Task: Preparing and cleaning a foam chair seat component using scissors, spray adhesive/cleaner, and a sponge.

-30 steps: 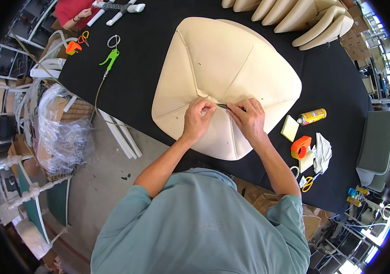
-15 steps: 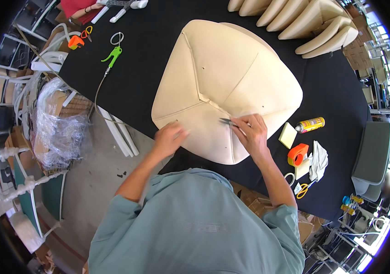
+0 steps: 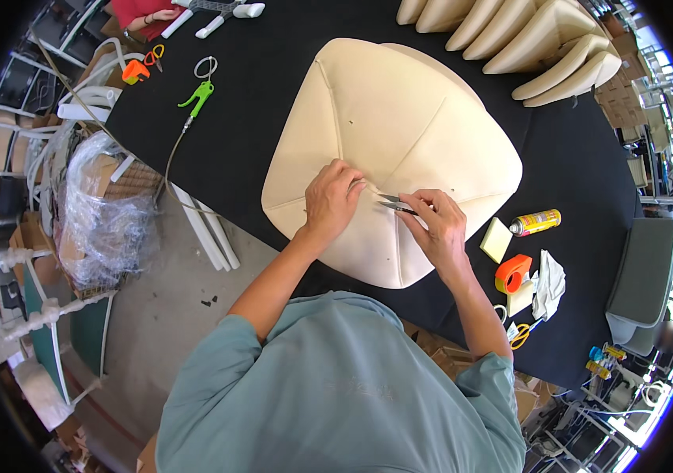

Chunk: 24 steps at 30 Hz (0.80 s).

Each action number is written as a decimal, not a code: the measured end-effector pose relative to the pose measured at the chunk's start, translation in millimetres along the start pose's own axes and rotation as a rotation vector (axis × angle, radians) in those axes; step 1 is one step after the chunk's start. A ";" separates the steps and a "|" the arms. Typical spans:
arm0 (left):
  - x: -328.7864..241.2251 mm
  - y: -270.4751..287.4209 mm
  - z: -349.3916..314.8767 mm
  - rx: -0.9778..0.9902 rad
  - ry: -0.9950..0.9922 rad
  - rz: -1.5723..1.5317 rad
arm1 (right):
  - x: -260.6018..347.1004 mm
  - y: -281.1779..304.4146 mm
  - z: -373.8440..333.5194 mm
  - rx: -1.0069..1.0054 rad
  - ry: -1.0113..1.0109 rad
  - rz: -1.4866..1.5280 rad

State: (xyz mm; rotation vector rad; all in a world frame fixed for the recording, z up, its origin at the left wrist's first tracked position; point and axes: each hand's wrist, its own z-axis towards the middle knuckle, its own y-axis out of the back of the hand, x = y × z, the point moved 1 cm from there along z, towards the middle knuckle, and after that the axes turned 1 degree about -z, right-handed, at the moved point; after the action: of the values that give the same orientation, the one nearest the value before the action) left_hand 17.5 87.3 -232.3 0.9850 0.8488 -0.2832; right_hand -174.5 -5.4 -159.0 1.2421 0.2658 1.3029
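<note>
A cream upholstered chair seat (image 3: pixel 431 142) lies on the black-covered table, its seams meeting near the middle. My left hand (image 3: pixel 334 197) rests on it, thumb and fingers pinched at the edge of a small flap of the cover where the seams meet. To its right, my right hand (image 3: pixel 437 222) is closed around small dark thread snips (image 3: pixel 393 203). Two blade tips point left, slightly apart, close to the pinched flap. The snips' handles are mostly hidden by my fingers.
Right of the seat stand a yellow spray can (image 3: pixel 536 222), a pale yellow block (image 3: pixel 495 240), an orange tape dispenser (image 3: pixel 513 273), a white cloth (image 3: pixel 549 285) and yellow-handled scissors (image 3: pixel 520 337). A green air gun (image 3: pixel 199 96) lies left. Cream cushions (image 3: pixel 529 43) line the back; a person's hand (image 3: pixel 165 14) shows far left.
My left hand has moved right and up from the seat's near left edge to the seam junction, pinching the flap there. My right hand stays nearly in place with the snips.
</note>
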 end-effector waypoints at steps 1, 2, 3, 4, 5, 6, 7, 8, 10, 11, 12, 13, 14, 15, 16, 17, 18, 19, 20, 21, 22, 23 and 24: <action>0.3 -0.4 0.7 0.002 -0.003 0.001 | -0.9 0.7 2.9 -0.003 -0.002 0.000; 1.3 0.7 -1.1 -0.020 -0.035 0.017 | -1.1 0.8 4.3 -0.008 0.016 -0.011; 1.8 1.4 -2.5 -0.043 -0.066 0.033 | -1.6 0.1 5.4 -0.013 0.035 -0.021; 2.1 1.2 -3.4 -0.034 -0.071 0.034 | -2.4 -1.8 5.9 -0.018 0.026 -0.020; 2.6 0.4 -1.9 0.005 0.012 0.000 | -3.9 -3.2 9.1 -0.013 0.050 -0.023; 2.8 -0.5 -0.5 0.045 0.095 -0.033 | -5.6 -4.5 12.3 -0.008 0.074 -0.026; 1.1 0.0 2.0 0.048 0.092 -0.031 | -7.9 -5.3 15.8 -0.012 0.071 -0.025; -1.6 1.7 4.7 0.058 0.047 0.036 | -9.7 -6.7 18.9 -0.016 0.113 -0.067; -4.5 4.5 6.7 0.072 0.002 0.108 | -12.6 -10.4 23.3 -0.022 0.151 -0.105; -4.2 5.8 6.9 0.091 0.011 0.088 | -13.6 -13.0 24.9 -0.006 0.174 -0.122; -3.1 6.7 7.4 0.111 0.020 0.067 | -14.3 -15.5 26.4 0.011 0.196 -0.138; 0.3 6.4 7.5 0.113 0.017 0.064 | -14.9 -17.6 28.0 0.010 0.194 -0.142; 4.9 6.1 5.5 0.111 0.068 0.013 | -15.7 -21.3 28.0 0.020 0.203 -0.160; 8.0 5.7 4.0 0.109 0.119 -0.039 | -16.3 -24.4 28.3 0.030 0.212 -0.178; 9.4 5.3 3.5 0.113 0.122 -0.036 | -17.2 -27.0 29.7 0.030 0.209 -0.174; 7.9 6.6 5.5 0.117 0.138 -0.065 | -18.2 -28.6 32.4 0.022 0.221 -0.179; 7.3 7.1 6.4 0.120 0.155 -0.094 | -18.7 -29.8 33.8 0.013 0.235 -0.186; 7.5 6.0 5.9 0.120 0.159 -0.093 | -18.9 -30.8 33.8 0.016 0.235 -0.183; 8.1 4.8 5.4 0.108 0.166 -0.104 | -18.8 -32.4 34.3 0.017 0.245 -0.189; 8.6 3.9 4.8 0.097 0.173 -0.115 | -18.4 -33.8 34.8 0.017 0.256 -0.195; 8.9 3.2 4.2 0.094 0.176 -0.114 | -18.0 -34.9 35.5 0.019 0.258 -0.193; 9.0 2.0 3.8 0.089 0.178 -0.123 | -17.9 -35.7 35.7 0.019 0.255 -0.189; 9.2 1.4 3.5 0.083 0.179 -0.133 | -17.9 -36.5 36.0 0.019 0.251 -0.185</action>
State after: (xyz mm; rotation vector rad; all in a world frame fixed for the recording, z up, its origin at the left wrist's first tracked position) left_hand 26.0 86.6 -237.3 1.0442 1.0749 -0.3498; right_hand -132.8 -31.1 -182.1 1.0422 0.5609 1.2959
